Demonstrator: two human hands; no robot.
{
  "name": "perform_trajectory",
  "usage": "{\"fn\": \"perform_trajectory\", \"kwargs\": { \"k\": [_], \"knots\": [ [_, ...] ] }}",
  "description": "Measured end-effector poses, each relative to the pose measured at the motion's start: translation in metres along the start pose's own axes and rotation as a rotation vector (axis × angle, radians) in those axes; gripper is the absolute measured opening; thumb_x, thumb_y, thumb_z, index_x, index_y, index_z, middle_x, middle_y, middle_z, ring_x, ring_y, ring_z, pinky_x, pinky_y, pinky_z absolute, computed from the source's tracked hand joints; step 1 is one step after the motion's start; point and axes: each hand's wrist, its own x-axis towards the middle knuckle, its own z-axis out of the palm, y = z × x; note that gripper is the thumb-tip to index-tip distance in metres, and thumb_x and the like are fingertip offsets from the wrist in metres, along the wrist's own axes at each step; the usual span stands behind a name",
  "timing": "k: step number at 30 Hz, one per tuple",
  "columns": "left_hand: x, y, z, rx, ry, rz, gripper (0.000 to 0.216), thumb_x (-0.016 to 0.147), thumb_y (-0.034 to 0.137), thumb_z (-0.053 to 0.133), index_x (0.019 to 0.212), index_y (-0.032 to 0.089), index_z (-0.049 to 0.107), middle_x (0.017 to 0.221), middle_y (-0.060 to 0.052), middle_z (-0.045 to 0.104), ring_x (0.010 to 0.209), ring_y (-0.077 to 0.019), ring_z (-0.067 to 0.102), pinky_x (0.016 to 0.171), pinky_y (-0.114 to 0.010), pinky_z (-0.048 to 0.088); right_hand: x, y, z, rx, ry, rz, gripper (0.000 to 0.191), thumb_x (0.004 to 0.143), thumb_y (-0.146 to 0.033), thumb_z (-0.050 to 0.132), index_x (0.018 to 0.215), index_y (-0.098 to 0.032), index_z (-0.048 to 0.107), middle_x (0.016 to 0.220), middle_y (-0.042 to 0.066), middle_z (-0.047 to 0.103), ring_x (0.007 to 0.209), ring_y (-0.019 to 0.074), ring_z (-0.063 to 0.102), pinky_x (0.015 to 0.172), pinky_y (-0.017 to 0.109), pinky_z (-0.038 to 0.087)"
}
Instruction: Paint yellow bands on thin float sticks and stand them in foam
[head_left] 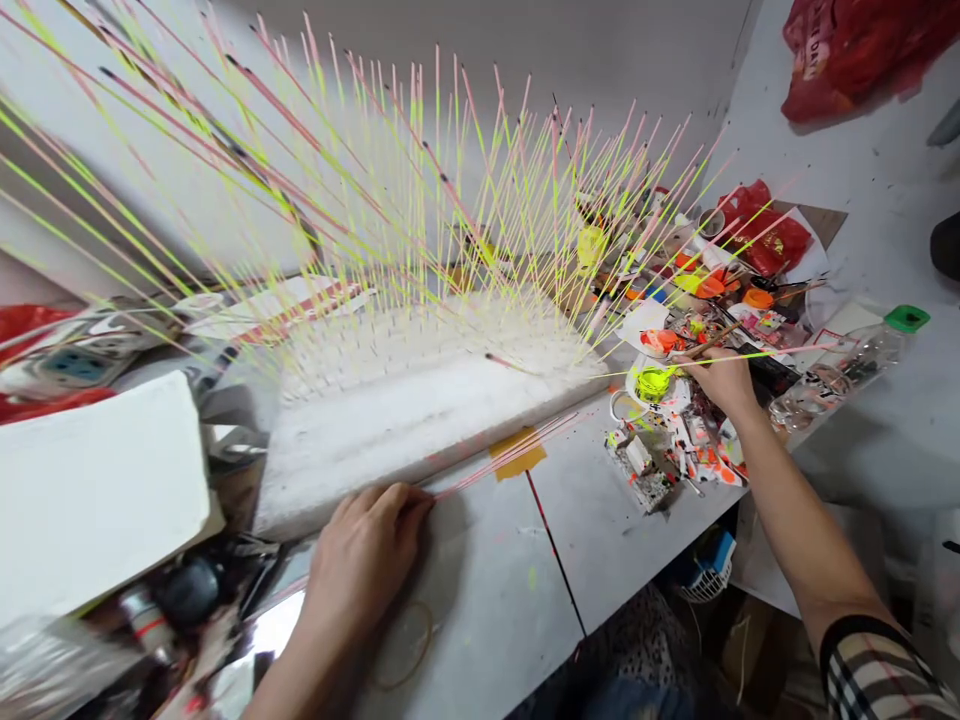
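Observation:
My left hand (365, 560) rests on the white tabletop (480, 560) and is closed on several thin pink sticks (499, 458), which point toward the upper right. My right hand (720, 380) grips a slim wooden paintbrush (709, 341) just above a small cup of neon yellow paint (653, 382). I cannot tell whether the brush tip touches the paint. Many thin pink and yellow-green sticks (480, 200) stand fanned out of a long white foam block (420, 420), just beyond my left hand.
Paint-smeared scraps (675, 450) and jars crowd the table's right side. A plastic bottle with a green cap (847, 365) lies beyond my right wrist. A white foam slab (90, 490) and a power strip (75, 365) sit at the left. Yellow tape (517, 453) marks the table.

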Motion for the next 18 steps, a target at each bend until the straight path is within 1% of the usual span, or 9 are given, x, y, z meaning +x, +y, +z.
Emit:
{"fn": "perform_trajectory", "kwargs": {
  "k": [2, 4, 8, 11, 14, 18],
  "knots": [
    [0.000, 0.000, 0.001, 0.005, 0.001, 0.003, 0.023, 0.079, 0.047, 0.042, 0.068, 0.033, 0.056, 0.073, 0.000, 0.069, 0.080, -0.0292, 0.062, 0.080, -0.048, 0.050, 0.001, 0.002, -0.005, 0.007, 0.008, 0.009, 0.025, 0.088, -0.042, 0.071, 0.087, -0.018, 0.077, 0.083, 0.009, 0.076, 0.079, 0.0246, 0.072, 0.073, 0.031, 0.052],
    [-0.001, 0.001, 0.002, 0.011, 0.003, 0.008, 0.023, 0.080, 0.047, 0.042, 0.069, 0.032, 0.056, 0.073, -0.002, 0.069, 0.079, -0.0290, 0.062, 0.075, -0.045, 0.050, 0.000, 0.001, -0.008, 0.019, 0.017, 0.007, 0.021, 0.088, -0.037, 0.071, 0.088, -0.017, 0.078, 0.083, 0.008, 0.076, 0.079, 0.0249, 0.072, 0.073, 0.031, 0.052],
    [-0.004, 0.007, 0.004, -0.005, 0.039, 0.022, 0.028, 0.084, 0.048, 0.040, 0.075, 0.029, 0.059, 0.076, -0.005, 0.071, 0.076, -0.0288, 0.065, 0.065, -0.041, 0.046, -0.008, -0.007, -0.012, 0.061, 0.002, -0.046, 0.017, 0.089, -0.032, 0.069, 0.090, -0.018, 0.078, 0.090, 0.007, 0.077, 0.086, 0.0243, 0.073, 0.079, 0.031, 0.053],
    [-0.008, 0.017, 0.003, -0.081, 0.079, 0.070, 0.025, 0.087, 0.045, 0.042, 0.081, 0.030, 0.061, 0.080, -0.003, 0.072, 0.076, -0.0252, 0.066, 0.067, -0.038, 0.047, -0.018, -0.014, -0.013, 0.093, -0.080, -0.160, 0.018, 0.093, -0.034, 0.065, 0.090, -0.023, 0.079, 0.094, 0.004, 0.077, 0.093, 0.0227, 0.072, 0.085, 0.030, 0.053],
    [-0.012, 0.026, 0.000, -0.169, 0.113, 0.107, 0.021, 0.089, 0.043, 0.045, 0.085, 0.031, 0.062, 0.082, -0.001, 0.071, 0.074, -0.0215, 0.065, 0.069, -0.035, 0.049, -0.027, -0.015, -0.015, 0.093, -0.153, -0.250, 0.023, 0.096, -0.037, 0.060, 0.090, -0.025, 0.079, 0.095, 0.002, 0.077, 0.093, 0.0234, 0.072, 0.086, 0.032, 0.053],
    [-0.016, 0.031, 0.001, -0.197, 0.163, 0.114, 0.022, 0.090, 0.043, 0.049, 0.088, 0.031, 0.067, 0.084, 0.000, 0.070, 0.072, -0.0199, 0.065, 0.070, -0.033, 0.051, -0.035, -0.012, -0.020, 0.028, -0.132, -0.287, 0.022, 0.097, -0.034, 0.058, 0.094, -0.026, 0.078, 0.099, 0.003, 0.077, 0.095, 0.0258, 0.071, 0.086, 0.036, 0.053]
  ]
}}
